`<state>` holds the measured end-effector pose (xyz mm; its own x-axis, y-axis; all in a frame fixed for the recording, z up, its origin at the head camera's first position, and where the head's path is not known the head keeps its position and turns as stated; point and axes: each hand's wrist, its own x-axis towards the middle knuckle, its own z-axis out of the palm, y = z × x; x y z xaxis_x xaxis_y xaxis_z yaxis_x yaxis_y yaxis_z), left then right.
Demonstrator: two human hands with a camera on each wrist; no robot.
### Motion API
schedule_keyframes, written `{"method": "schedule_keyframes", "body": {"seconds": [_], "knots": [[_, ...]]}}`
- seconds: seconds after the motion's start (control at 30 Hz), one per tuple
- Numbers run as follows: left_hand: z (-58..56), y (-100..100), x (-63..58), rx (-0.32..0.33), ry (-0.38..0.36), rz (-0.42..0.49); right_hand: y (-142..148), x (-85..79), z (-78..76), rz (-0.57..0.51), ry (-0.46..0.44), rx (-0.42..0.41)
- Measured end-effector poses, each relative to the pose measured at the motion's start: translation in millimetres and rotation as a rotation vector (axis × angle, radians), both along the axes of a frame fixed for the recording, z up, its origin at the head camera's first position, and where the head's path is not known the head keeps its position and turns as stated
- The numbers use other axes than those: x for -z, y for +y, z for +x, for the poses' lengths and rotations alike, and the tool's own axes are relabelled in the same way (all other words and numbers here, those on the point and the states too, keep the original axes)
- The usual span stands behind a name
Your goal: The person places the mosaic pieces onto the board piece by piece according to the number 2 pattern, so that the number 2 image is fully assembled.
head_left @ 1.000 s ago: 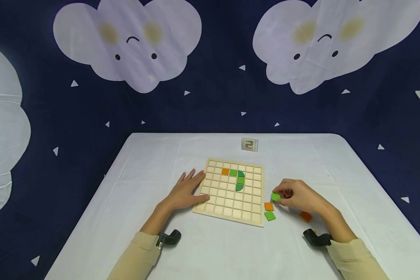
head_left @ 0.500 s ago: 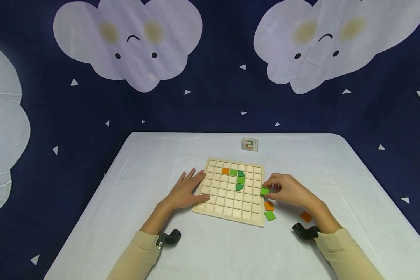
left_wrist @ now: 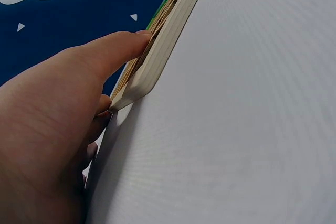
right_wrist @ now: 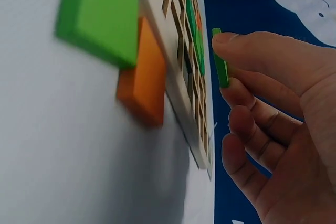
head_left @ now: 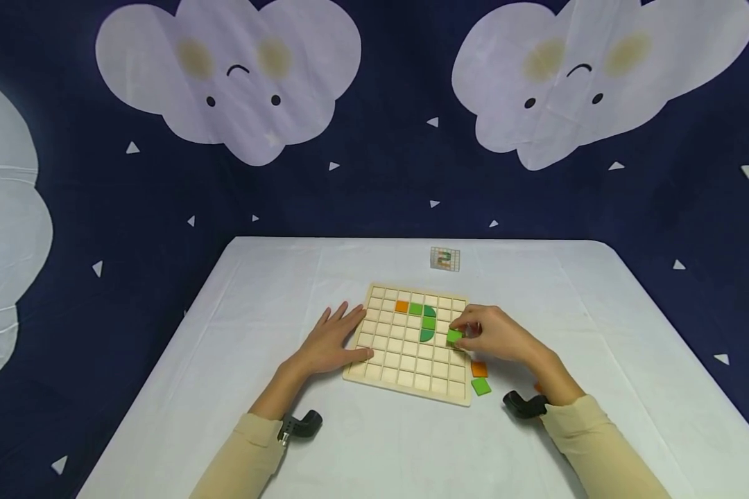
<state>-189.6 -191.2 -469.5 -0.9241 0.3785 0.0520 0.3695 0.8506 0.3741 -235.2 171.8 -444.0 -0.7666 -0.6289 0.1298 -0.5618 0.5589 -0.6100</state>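
Note:
A wooden grid board lies on the white table, bearing an orange square tile, two green squares and two dark green rounded tiles in its upper part. My left hand rests at the board's left edge, fingers spread and thumb on the rim, as the left wrist view also shows. Above the board's right side, my right hand pinches a green square tile between thumb and finger. In the right wrist view that tile is held edge-on, apart from the board, with the other fingers loosely curled.
Just right of the board lie an orange tile and a green tile. Another orange piece is mostly hidden by the right wrist. A small card with a grid pattern stands behind the board.
My right hand has carried the green tile leftward from the table beside the board to above its right-hand squares. The left hand has stayed still.

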Motion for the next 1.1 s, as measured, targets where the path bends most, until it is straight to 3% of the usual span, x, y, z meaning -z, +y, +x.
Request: {"method": "schedule_keyframes", "body": {"seconds": [0.47, 1.1], "knots": [[0.7, 0, -2.9, 0.001, -0.006, -0.007, -31, -8.2, -6.9, 0.003, -0.035, -0.025], [-0.5, 1, -0.2, -0.01, -0.009, -0.011, -57, -0.5, -14.4, 0.054, 0.039, -0.109]]}}
